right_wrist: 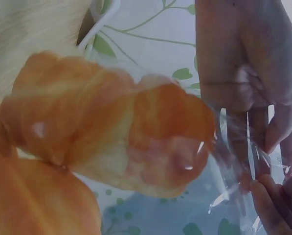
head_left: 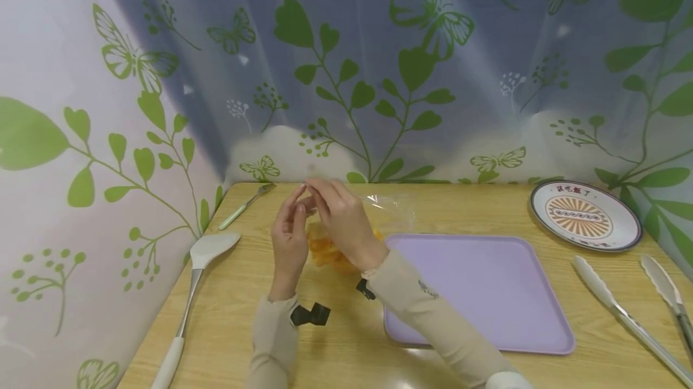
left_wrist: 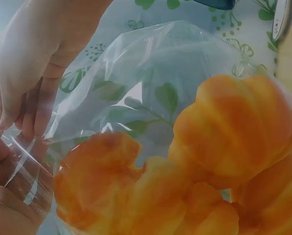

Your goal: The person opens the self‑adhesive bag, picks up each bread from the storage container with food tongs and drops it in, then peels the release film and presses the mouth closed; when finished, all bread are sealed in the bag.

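Note:
A clear plastic bag [left_wrist: 150,63] holds several orange-yellow bread rolls [left_wrist: 234,122], which also fill much of the right wrist view [right_wrist: 97,122]. My left hand [head_left: 289,235] is raised over the table and pinches the gathered plastic at one end of the bag. Close against it, my right hand [head_left: 349,220] pinches the same end with its fingertips. In the head view the right hand and forearm partly cover the rolls [head_left: 322,248]. Both wrist views show the plastic stretched between the fingers of the two hands.
A lilac tray [head_left: 482,293] lies right of the hands, partly under the right sleeve. Farther right are a patterned plate [head_left: 587,217] and tongs [head_left: 622,311]. On the left lie a white-headed spatula-like utensil [head_left: 211,249] and a green-handled fork [head_left: 240,211].

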A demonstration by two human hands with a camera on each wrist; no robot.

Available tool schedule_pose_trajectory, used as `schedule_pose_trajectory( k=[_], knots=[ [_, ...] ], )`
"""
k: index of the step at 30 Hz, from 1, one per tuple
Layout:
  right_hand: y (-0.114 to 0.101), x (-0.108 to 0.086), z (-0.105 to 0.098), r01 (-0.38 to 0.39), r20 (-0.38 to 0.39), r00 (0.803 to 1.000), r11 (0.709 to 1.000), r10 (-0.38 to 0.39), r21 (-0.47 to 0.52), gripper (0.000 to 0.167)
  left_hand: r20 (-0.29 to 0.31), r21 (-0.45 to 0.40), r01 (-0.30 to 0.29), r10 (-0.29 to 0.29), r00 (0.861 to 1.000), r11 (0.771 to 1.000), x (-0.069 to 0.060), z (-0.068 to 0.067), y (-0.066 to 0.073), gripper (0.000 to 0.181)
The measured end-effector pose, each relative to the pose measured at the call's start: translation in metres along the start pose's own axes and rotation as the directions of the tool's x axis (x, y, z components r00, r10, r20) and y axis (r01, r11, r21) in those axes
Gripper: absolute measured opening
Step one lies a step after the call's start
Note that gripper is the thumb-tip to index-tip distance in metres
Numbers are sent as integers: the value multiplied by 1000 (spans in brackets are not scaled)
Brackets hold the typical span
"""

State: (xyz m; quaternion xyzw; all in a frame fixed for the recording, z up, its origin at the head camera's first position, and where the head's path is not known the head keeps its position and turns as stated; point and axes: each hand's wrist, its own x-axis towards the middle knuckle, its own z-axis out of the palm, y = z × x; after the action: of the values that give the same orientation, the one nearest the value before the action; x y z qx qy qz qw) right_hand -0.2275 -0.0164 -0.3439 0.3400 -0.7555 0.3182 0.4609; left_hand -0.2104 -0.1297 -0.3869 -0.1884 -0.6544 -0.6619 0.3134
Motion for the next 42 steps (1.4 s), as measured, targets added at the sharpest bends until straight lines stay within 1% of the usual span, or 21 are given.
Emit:
schedule_pose_trajectory(
  k=[3, 5, 7, 14, 17, 20, 23, 27, 30, 32, 33, 34, 35, 36, 37, 38, 39, 40, 42],
  knots=[
    [1, 0, 0, 74, 13, 997, 988, -73, -133, 17, 8, 12, -13, 13, 1000, 1000, -1, 0, 1, 36],
    [2, -1, 0, 124, 20, 992, 966, -123, -227, 20, 10, 17, -13, 13, 1000, 1000, -1, 0, 1, 36],
    [2, -1, 1, 164, 25, 986, 942, -164, -291, 22, 12, 20, -8, 8, 1000, 1000, -1, -1, 1, 37],
    [2, -1, 1, 169, 18, 985, 947, -170, -274, 21, 13, 40, -16, 15, 1000, 999, -1, 0, 2, 37],
    [3, -1, 1, 184, 19, 982, 941, -187, -285, 25, 11, 43, -20, 20, 1000, 999, -1, 1, 3, 35],
    [3, 0, 0, 197, 19, 980, 937, -200, -290, 26, 9, 51, -9, 9, 1000, 999, -1, 1, 3, 34],
    [3, 1, 0, 190, 23, 981, 943, -191, -274, 20, 10, 66, 0, 0, 1000, 998, -1, 1, 3, 35],
    [3, 3, 1, 145, 38, 989, 968, -140, -206, 11, 21, 97, -5, 3, 1000, 995, -2, 0, 3, 35],
    [4, 4, 1, 80, 53, 996, 992, -76, -97, 7, 34, 99, -13, 10, 999, 995, -1, 0, 3, 34],
    [3, 4, 1, 10, 76, 997, 1000, -10, 2, 6, 43, 87, -23, 19, 999, 996, -1, 0, 3, 34],
    [2, 4, 0, -38, 94, 995, 998, 33, 54, 6, 48, 75, -26, 23, 999, 997, -1, 1, 3, 33],
    [2, 4, -1, -98, 115, 990, 989, 85, 112, 6, 52, 64, -29, 26, 998, 998, -1, 1, 3, 33],
    [0, 4, -2, -163, 144, 980, 972, 140, 167, 7, 55, 53, -31, 28, 998, 998, -1, 1, 3, 33],
    [-1, 4, -3, -233, 176, 965, 947, 196, 221, 8, 57, 41, -32, 29, 998, 999, -1, 1, 3, 33],
    [-2, 4, -4, -302, 209, 945, 915, 251, 267, 10, 57, 31, -33, 31, 998, 999, -1, 1, 3, 32],
    [-3, 4, -5, -368, 243, 922, 877, 302, 310, 11, 55, 27, -33, 32, 998, 999, -1, 1, 3, 32],
    [-4, 4, -6, -433, 280, 894, 834, 349, 343, 11, 53, 16, -33, 32, 998, 999, -1, 1, 3, 31],
    [-4, 3, -7, -486, 311, 868, 790, 387, 374, 12, 51, 10, -34, 33, 998, 999, -1, 1, 2, 31],
    [-5, 3, -8, -555, 352, 828, 722, 436, 412, 12, 46, -4, -35, 35, 998, 999, -1, 1, 2, 31]
  ],
)
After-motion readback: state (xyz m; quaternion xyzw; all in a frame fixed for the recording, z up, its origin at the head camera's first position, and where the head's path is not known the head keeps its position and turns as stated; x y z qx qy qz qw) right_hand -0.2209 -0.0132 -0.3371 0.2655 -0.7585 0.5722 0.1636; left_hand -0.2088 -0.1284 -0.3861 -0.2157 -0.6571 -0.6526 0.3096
